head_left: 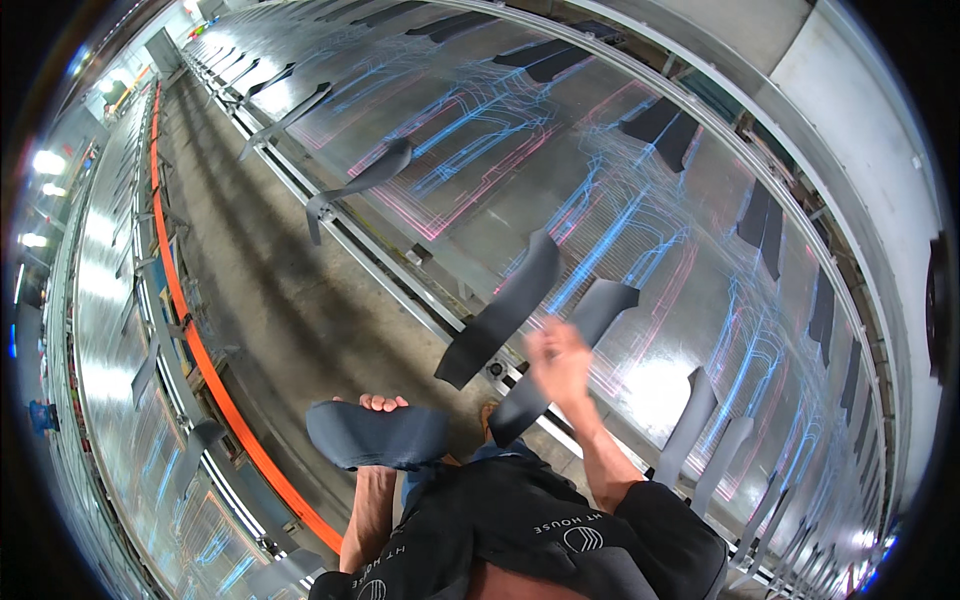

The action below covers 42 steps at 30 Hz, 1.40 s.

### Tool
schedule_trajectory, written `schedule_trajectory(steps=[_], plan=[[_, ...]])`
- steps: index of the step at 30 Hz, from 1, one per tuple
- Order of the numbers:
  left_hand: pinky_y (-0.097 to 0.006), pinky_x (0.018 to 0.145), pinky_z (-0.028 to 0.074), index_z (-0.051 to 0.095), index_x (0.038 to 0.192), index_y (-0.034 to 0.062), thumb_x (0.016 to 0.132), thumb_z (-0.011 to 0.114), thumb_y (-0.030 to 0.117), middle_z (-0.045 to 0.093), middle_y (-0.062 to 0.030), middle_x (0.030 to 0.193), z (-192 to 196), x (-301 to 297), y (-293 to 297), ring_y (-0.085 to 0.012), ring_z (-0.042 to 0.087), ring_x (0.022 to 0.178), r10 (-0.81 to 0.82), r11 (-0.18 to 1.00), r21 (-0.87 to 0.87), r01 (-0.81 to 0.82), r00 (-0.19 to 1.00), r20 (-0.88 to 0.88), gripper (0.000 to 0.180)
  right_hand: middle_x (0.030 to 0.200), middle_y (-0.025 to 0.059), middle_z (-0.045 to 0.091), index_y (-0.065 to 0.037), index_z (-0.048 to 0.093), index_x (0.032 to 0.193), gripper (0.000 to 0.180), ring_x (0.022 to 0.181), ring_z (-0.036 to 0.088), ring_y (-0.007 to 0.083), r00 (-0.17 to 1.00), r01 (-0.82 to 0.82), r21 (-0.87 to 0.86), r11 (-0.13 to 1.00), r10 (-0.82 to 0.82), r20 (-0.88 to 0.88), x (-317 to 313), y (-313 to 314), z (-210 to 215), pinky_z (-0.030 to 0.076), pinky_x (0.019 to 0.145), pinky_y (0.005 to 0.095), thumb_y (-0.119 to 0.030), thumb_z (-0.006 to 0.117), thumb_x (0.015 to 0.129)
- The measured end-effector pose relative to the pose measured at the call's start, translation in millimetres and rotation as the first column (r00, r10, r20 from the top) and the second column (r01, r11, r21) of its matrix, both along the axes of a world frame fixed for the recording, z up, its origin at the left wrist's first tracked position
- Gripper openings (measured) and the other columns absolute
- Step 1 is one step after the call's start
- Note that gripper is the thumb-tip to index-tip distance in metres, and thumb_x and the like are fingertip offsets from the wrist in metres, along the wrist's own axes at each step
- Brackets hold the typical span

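Note:
At the lower left my left hand (383, 404) is closed on a dark grey fabric piece (375, 436). The piece droops over both sides of the hand, and only the fingertips and wrist show; whether it is one layer or several, I cannot tell. My right hand (560, 362) is at the table's near edge, over a grey fabric strip (606, 303) that hangs partly off that edge. Motion smears its fingers, so its grip is unclear. Just left of it a darker fabric strip (503, 312) lies with its lower end over the rail.
The long metal table (470, 215) bears blue and pink projected outlines. More grey strips (365, 185) overhang its near rail, with dark pieces (663, 130) along the far side. To the left run a floor aisle (250, 240), an orange rail (200, 350) and a second table (105, 370).

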<state>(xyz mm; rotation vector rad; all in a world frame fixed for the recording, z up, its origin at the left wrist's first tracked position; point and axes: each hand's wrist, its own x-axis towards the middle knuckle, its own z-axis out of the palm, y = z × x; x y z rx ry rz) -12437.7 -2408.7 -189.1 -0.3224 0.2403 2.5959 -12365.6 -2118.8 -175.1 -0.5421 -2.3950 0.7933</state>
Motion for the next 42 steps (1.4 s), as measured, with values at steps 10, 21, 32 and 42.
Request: schedule_trajectory(steps=[10, 21, 32, 42], plan=[[-0.039, 0.09, 0.044, 0.058, 0.085, 0.0096, 0.096, 0.048, 0.033, 0.06, -0.0052, 0.084, -62, -88, -76, -0.0225, 0.056, 0.085, 0.24, 0.967, -0.038, -0.253, 0.948, -0.21, 0.028, 0.127, 0.0253, 0.049, 0.006, 0.046, 0.127, 0.047, 0.122, 0.048, 0.0393, 0.566, -0.824, -0.021, 0.567, 0.824, 0.028, -96, -253, 26, 0.042, 0.102, 0.0444, -0.015, 0.057, 0.086], [-0.041, 0.103, 0.036, 0.054, 0.101, 0.0068, 0.096, 0.046, 0.022, 0.058, -0.0065, 0.092, -40, -203, -141, -0.0233, 0.055, 0.093, 0.088, 0.98, 0.197, -0.022, 0.939, -0.334, 0.017, 0.09, 0.0058, 0.064, -0.005, 0.063, 0.09, 0.019, 0.085, 0.064, 0.022, 0.67, -0.734, 0.004, 0.68, 0.724, -0.162, -201, -312, 48, 0.054, 0.071, 0.0343, -0.007, 0.072, 0.074], [-0.04, 0.094, 0.042, 0.056, 0.087, 0.009, 0.096, 0.041, 0.025, 0.059, -0.0064, 0.08, -51, -309, -144, -0.0244, 0.056, 0.081, 0.135, 0.987, 0.106, -0.118, 0.976, -0.171, 0.023, 0.071, -0.0068, 0.057, -0.012, 0.065, 0.082, 0.015, 0.06, 0.046, 0.0026, 0.895, -0.316, -0.904, 0.288, -0.226, -0.385, -327, -133, -1, 0.036, 0.053, 0.0192, 0.0, 0.059, 0.09], [-0.041, 0.093, 0.042, 0.057, 0.086, 0.0083, 0.098, 0.04, 0.039, 0.061, -0.0069, 0.083, -38, -396, -138, -0.0245, 0.057, 0.079, 0.172, 0.985, 0.058, -0.161, 0.93, -0.324, 0.037, 0.105, 0.021, 0.058, -0.001, 0.055, 0.113, 0.038, 0.099, 0.054, 0.0394, 0.84, 0.542, 0.159, 0.825, -0.534, -0.094, -389, -39, -62, 0.043, 0.085, 0.0492, -0.014, 0.069, 0.08]])
